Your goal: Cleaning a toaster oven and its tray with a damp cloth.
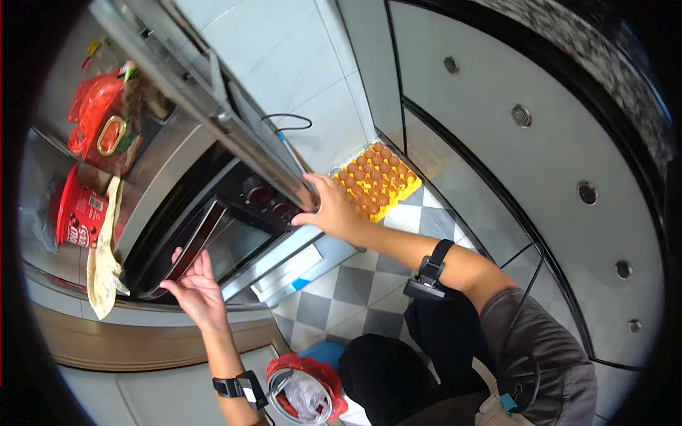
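Observation:
My left hand (198, 290) is at the dark oven door handle (196, 242), palm up. Its thumb lies by the handle's lower end, and a fingertip shows on the handle's far side. My right hand (338, 213) spans the near corner of a metal-edged panel (234, 128), thumb on one side and fingers on the other. Beside that corner are the control knobs (259, 195) on the black oven front (234, 239). How firmly the left fingers close is hard to see.
Brown eggs in a yellow tray (397, 198) sit on the checkered floor (357, 287). A bin with a red bag (335, 383) stands by my legs. A red tub (82, 215), a pale cloth (105, 266) and red plastic bags (96, 101) rest on the left. Grey cabinets (511, 175) line the right.

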`<action>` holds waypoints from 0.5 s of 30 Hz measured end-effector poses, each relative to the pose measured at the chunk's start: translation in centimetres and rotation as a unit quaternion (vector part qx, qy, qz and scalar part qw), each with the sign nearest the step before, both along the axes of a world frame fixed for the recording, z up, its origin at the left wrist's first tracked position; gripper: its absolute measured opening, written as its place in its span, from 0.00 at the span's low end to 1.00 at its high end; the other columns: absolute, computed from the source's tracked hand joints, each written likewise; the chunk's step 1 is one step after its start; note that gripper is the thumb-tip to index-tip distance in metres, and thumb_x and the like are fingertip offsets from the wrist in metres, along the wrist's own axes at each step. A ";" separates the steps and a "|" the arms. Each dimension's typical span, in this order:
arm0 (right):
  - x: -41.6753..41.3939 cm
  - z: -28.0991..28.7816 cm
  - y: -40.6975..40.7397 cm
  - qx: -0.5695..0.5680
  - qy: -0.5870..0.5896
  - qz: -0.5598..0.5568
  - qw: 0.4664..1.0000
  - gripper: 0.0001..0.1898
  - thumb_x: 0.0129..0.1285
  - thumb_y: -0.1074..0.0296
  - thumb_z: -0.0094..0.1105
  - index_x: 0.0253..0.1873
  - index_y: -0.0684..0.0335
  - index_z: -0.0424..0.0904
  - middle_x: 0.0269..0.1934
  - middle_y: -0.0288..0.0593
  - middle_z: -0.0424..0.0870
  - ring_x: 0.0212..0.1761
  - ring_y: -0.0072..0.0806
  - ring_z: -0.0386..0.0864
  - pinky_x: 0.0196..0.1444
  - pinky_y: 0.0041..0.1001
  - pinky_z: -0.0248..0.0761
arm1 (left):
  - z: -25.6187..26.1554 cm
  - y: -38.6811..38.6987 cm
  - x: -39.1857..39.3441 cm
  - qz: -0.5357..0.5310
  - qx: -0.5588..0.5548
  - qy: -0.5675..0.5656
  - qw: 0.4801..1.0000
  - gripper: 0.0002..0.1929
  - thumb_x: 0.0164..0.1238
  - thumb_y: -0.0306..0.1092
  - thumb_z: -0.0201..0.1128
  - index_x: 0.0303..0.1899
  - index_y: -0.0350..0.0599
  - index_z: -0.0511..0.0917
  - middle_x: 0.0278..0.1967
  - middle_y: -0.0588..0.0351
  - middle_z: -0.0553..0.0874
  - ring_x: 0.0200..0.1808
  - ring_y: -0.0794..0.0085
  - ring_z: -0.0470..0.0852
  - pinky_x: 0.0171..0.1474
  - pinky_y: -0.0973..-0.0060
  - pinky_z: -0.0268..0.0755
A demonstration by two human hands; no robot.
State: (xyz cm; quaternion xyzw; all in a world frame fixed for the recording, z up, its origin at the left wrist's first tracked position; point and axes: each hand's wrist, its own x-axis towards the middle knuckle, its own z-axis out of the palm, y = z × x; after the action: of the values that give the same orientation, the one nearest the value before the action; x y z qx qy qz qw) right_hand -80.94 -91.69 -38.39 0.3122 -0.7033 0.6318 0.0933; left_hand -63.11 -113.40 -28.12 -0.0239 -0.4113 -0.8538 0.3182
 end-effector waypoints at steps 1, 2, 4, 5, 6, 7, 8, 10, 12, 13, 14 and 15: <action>0.2 -0.4 -0.1 -0.013 0.007 -0.024 1.000 0.41 0.39 0.57 0.73 0.58 0.70 0.62 0.52 0.54 0.66 0.56 0.48 0.66 0.58 0.36 0.61 | 0.1 -0.3 -0.1 -0.051 -0.026 0.055 0.997 0.34 0.64 0.53 0.47 0.62 0.33 0.57 0.62 0.41 0.62 0.64 0.55 0.61 0.68 0.60 0.55; 0.1 -0.9 -0.2 -0.022 0.013 -0.027 0.999 0.41 0.39 0.57 0.73 0.58 0.70 0.62 0.52 0.54 0.66 0.56 0.48 0.66 0.58 0.36 0.61 | 0.1 -0.4 -0.1 -0.053 -0.029 0.056 0.997 0.33 0.64 0.52 0.47 0.62 0.33 0.57 0.63 0.41 0.62 0.64 0.54 0.61 0.68 0.60 0.54; -0.2 -1.4 -0.2 -0.057 0.026 -0.002 0.998 0.37 0.40 0.58 0.73 0.55 0.68 0.67 0.47 0.50 0.71 0.49 0.45 0.72 0.49 0.34 0.67 | 0.6 -0.2 -0.1 -0.032 -0.020 0.050 0.998 0.32 0.65 0.47 0.50 0.62 0.31 0.56 0.63 0.39 0.61 0.64 0.53 0.61 0.68 0.60 0.55; -0.1 -1.9 0.1 -0.062 0.032 -0.002 0.998 0.37 0.40 0.58 0.73 0.55 0.68 0.67 0.47 0.50 0.71 0.49 0.45 0.72 0.49 0.34 0.67 | 0.0 -0.3 -0.1 -0.032 -0.024 0.056 0.998 0.32 0.65 0.47 0.50 0.62 0.31 0.56 0.63 0.39 0.61 0.64 0.53 0.61 0.68 0.60 0.55; -0.1 -1.6 0.1 -0.057 -0.003 0.015 0.998 0.36 0.40 0.57 0.73 0.54 0.68 0.69 0.46 0.49 0.72 0.48 0.43 0.73 0.50 0.33 0.67 | 0.1 -0.4 -0.3 -0.005 -0.015 0.047 0.999 0.31 0.65 0.48 0.50 0.60 0.30 0.59 0.61 0.36 0.62 0.64 0.52 0.62 0.66 0.60 0.58; 0.0 -1.2 0.2 -0.050 -0.039 0.033 0.997 0.35 0.40 0.56 0.73 0.54 0.67 0.70 0.45 0.49 0.74 0.48 0.41 0.73 0.50 0.32 0.67 | 0.2 -0.5 -0.4 0.023 -0.004 0.038 0.999 0.30 0.65 0.48 0.50 0.58 0.30 0.61 0.60 0.33 0.63 0.63 0.51 0.63 0.65 0.60 0.61; 0.0 -1.3 0.0 -0.059 -0.016 0.026 0.998 0.35 0.41 0.57 0.73 0.54 0.68 0.71 0.43 0.48 0.75 0.45 0.41 0.75 0.48 0.31 0.69 | 0.3 -0.6 -0.2 0.024 -0.005 0.031 0.999 0.29 0.65 0.47 0.51 0.56 0.29 0.63 0.59 0.33 0.64 0.62 0.51 0.64 0.64 0.61 0.62; 0.1 -0.8 0.2 -0.050 -0.022 0.026 0.998 0.34 0.41 0.57 0.73 0.53 0.68 0.71 0.43 0.48 0.75 0.45 0.41 0.75 0.47 0.31 0.69 | 0.4 -0.8 0.0 0.021 0.005 0.027 0.999 0.28 0.65 0.46 0.51 0.56 0.29 0.63 0.59 0.33 0.64 0.62 0.51 0.64 0.64 0.60 0.62; 0.1 -0.8 0.1 -0.057 -0.009 0.004 0.998 0.32 0.41 0.59 0.72 0.52 0.69 0.73 0.43 0.49 0.75 0.43 0.41 0.76 0.46 0.30 0.70 | 1.0 -0.6 0.1 0.004 0.042 0.012 0.999 0.27 0.64 0.45 0.54 0.55 0.29 0.65 0.58 0.34 0.65 0.63 0.51 0.64 0.64 0.58 0.62; 0.0 -0.9 -0.1 -0.079 0.017 -0.015 0.997 0.30 0.42 0.60 0.72 0.51 0.67 0.74 0.39 0.47 0.76 0.41 0.40 0.77 0.44 0.30 0.71 | 1.4 -0.5 -0.1 0.032 0.073 -0.004 0.997 0.26 0.63 0.44 0.55 0.54 0.29 0.66 0.58 0.33 0.66 0.63 0.50 0.63 0.64 0.57 0.62; -0.3 -1.0 -0.1 -0.080 0.029 -0.006 0.996 0.27 0.42 0.62 0.71 0.48 0.68 0.75 0.36 0.47 0.76 0.37 0.40 0.77 0.41 0.31 0.71 | 1.5 -0.9 -0.1 0.034 0.072 -0.003 0.997 0.25 0.63 0.43 0.55 0.53 0.29 0.66 0.58 0.33 0.66 0.63 0.50 0.64 0.63 0.57 0.63; -0.3 -0.8 -0.3 -0.083 0.039 0.005 0.996 0.24 0.41 0.65 0.71 0.45 0.70 0.75 0.34 0.47 0.76 0.34 0.40 0.77 0.38 0.31 0.71 | 1.5 -1.6 0.3 0.038 0.070 -0.003 0.997 0.25 0.64 0.42 0.55 0.53 0.29 0.67 0.58 0.33 0.66 0.62 0.50 0.64 0.62 0.57 0.64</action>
State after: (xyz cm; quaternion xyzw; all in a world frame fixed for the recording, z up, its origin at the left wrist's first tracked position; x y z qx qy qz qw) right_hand -81.19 -92.00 -39.21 0.3318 -0.6423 0.6759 0.1432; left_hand -62.81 -115.00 -26.59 0.0170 -0.3522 -0.8677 0.3503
